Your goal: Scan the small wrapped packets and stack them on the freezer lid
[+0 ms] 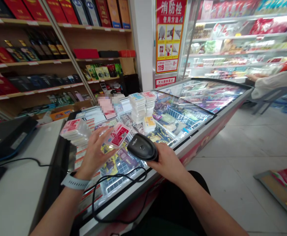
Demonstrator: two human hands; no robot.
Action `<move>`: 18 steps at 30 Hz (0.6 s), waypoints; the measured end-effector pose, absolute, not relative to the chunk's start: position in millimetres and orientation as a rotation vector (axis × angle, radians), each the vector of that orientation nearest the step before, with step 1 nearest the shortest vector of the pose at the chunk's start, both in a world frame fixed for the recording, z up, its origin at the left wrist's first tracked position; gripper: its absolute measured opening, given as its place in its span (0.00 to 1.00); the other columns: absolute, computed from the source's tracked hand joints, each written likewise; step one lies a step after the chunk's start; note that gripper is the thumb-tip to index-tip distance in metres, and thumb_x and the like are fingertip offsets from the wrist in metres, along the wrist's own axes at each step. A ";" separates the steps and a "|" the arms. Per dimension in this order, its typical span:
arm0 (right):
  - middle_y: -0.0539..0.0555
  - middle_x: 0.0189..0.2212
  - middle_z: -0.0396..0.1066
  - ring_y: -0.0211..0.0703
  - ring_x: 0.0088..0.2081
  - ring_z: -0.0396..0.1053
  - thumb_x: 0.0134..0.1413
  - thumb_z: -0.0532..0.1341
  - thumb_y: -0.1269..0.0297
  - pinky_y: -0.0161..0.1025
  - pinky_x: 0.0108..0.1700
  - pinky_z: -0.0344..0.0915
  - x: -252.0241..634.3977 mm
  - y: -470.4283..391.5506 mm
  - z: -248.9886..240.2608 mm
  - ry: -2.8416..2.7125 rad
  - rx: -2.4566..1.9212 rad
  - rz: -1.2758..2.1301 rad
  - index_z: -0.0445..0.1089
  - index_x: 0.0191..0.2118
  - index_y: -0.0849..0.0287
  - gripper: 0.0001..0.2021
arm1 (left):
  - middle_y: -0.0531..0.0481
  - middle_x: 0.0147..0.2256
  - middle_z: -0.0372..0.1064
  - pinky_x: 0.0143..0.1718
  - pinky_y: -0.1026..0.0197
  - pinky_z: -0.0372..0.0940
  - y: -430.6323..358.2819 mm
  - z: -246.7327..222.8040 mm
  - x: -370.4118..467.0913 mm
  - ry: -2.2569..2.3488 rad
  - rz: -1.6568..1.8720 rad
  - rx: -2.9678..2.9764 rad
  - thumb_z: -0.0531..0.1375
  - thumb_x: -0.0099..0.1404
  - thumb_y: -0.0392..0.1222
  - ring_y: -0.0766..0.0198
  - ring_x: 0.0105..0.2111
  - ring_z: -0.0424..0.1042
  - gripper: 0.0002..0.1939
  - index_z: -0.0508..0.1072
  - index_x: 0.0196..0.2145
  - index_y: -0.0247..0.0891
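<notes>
My left hand (97, 149), with a light grey watch band at the wrist, grips a small clear plastic pack with a red label (119, 134), tilted so the label faces up. My right hand (166, 160) is wrapped round a black barcode scanner (142, 147), its head pointing left, close beside the pack. From the scanner a black cable (120, 175) loops over the freezer's glass top. Left of my left hand stands a stack of red-labelled packs (74, 131). Beyond the scanner are taller stacks with blue labels (137, 106) and red labels (148, 100), plus a low yellow-labelled stack (149, 124).
A glass-topped chest freezer (195, 114) runs away to the right. A pink phone (107, 106) lies on its far side. At left is a counter (35, 157) with a black device (9, 137). Shelves (67, 59) stand behind. A seated person's sleeve (266, 85) shows at right.
</notes>
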State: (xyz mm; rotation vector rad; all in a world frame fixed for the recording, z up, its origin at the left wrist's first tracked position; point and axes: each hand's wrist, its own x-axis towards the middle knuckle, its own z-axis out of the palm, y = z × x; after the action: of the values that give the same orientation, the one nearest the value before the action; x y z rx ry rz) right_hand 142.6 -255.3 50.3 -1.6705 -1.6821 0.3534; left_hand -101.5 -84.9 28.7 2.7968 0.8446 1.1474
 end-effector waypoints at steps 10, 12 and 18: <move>0.52 0.32 0.73 0.45 0.35 0.68 0.48 0.69 0.71 0.39 0.41 0.59 142.9 -255.8 48.8 -1.674 -1.697 0.346 0.69 0.35 0.58 0.09 | 0.44 0.64 0.58 0.67 0.40 0.56 -85.1 26.7 -100.8 0.886 1.121 2.794 0.64 0.65 0.50 0.48 0.65 0.59 0.35 0.57 0.67 0.52; 0.52 0.32 0.73 0.45 0.35 0.68 0.48 0.69 0.71 0.38 0.40 0.59 142.8 -255.7 47.8 -1.665 -1.693 0.347 0.69 0.35 0.58 0.09 | 0.44 0.64 0.58 0.67 0.41 0.56 -85.3 25.1 -100.2 0.910 1.124 2.789 0.64 0.65 0.51 0.48 0.65 0.59 0.35 0.58 0.67 0.51; 0.49 0.30 0.71 0.42 0.32 0.67 0.49 0.67 0.73 0.37 0.38 0.57 144.5 -258.7 47.5 -1.631 -1.646 0.382 0.68 0.33 0.57 0.08 | 0.37 0.61 0.62 0.65 0.43 0.59 -75.3 20.2 -95.2 1.307 1.235 2.736 0.63 0.64 0.56 0.45 0.61 0.63 0.36 0.62 0.64 0.39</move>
State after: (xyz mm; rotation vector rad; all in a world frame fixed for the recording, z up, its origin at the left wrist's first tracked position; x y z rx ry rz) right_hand 144.5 -258.7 47.5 -1.6458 -1.6315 0.3816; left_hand -95.2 -75.3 20.2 2.7360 1.3068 1.2352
